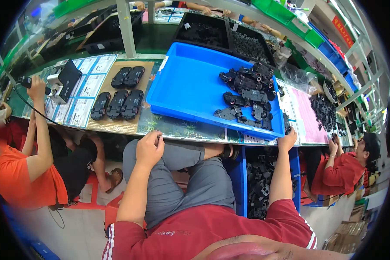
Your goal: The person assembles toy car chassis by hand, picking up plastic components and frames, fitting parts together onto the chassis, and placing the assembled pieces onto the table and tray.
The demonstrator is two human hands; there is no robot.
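Note:
My left hand (150,149) is raised above my lap near the table's front edge. Its fingers are pinched together on a small dark thing too little to name. At the right end of the blue tray (177,110), my right hand (288,139) has its fingers closed around the lower end of a black toy car part (286,122), partly hidden by the tray's wall. Jumbled black toy car chassis (252,95) fill the tray's right side. To the left, several black toy car bodies (125,103) lie in two rows on a brown cardboard sheet (117,125).
A blue bin (241,182) of small black parts stands below the table by my right leg. Black crates (202,32) sit behind the tray. Co-workers (34,169) sit on both sides; the left one handles a cabled tool beside a black box (67,82).

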